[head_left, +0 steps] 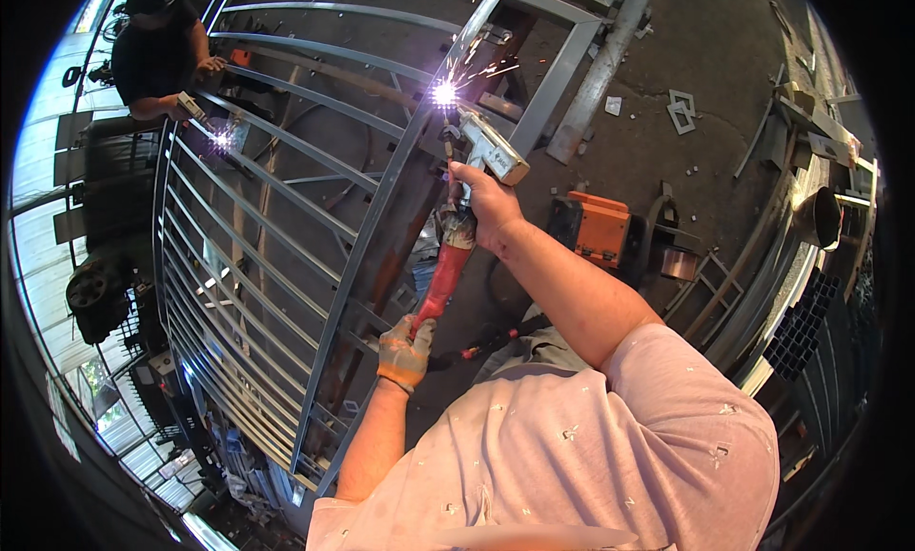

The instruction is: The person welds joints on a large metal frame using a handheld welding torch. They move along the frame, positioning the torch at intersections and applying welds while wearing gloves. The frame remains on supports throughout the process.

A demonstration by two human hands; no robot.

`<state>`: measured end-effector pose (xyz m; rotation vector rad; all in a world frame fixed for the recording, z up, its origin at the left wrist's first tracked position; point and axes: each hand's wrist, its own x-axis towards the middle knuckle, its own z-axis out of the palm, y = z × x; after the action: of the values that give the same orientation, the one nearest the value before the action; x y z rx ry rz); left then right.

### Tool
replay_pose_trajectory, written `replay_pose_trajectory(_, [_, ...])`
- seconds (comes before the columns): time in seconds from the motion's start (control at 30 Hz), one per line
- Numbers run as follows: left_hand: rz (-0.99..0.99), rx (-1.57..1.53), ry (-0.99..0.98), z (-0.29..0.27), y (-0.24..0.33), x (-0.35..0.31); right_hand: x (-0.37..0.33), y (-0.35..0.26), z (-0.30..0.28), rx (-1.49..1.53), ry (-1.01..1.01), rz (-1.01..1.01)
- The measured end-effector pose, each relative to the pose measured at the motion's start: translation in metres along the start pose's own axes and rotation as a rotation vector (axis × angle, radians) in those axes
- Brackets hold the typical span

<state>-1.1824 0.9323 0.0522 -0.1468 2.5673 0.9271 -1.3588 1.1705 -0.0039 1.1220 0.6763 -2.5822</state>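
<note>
My left hand [405,354], in an orange and grey work glove, is closed around the red handle of a welding torch [444,282]. The torch slants up and away, its narrow neck ending close to a bright arc with flying sparks on the metal frame [345,254]. Closed and ungloved, my right hand [491,206] is beside the torch's upper part, gripping a pale boxy hand-held tool [495,149] just right of the arc. The glare hides the exact spot where the torch tip meets the frame. My right fingers are partly hidden.
Across the frame at upper left, a person [157,51] in dark clothes holds a pale tool near a second arc. An orange machine [598,229] and a wire spool [679,263] stand right of my arm. Metal scraps [681,111] and a long flat bar [599,72] lie beyond.
</note>
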Motion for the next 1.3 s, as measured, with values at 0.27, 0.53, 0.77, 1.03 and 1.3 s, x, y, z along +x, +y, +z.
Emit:
replay_pose_trajectory(0.27, [-0.02, -0.004, 0.002, 0.002, -0.009, -0.002, 0.002, 0.006, -0.004, -0.006, -0.064, -0.038])
replay_pose_trajectory(0.53, [-0.074, 0.033, -0.004, 0.005, -0.016, -0.008, 0.005, 0.01, -0.009, 0.007, -0.081, -0.012])
replay_pose_trajectory(0.77, [0.001, 0.065, 0.038, 0.005, -0.011, -0.01, 0.005, 0.015, -0.012, 0.029, -0.066, 0.006])
replay_pose_trajectory(1.03, [0.005, 0.012, -0.089, 0.005, -0.01, -0.021, -0.035, 0.003, -0.013, -0.029, -0.114, -0.09])
replay_pose_trajectory(1.3, [0.315, -0.167, -0.347, 0.016, -0.005, -0.061, -0.14, -0.033, -0.093, -0.003, -0.137, -0.161])
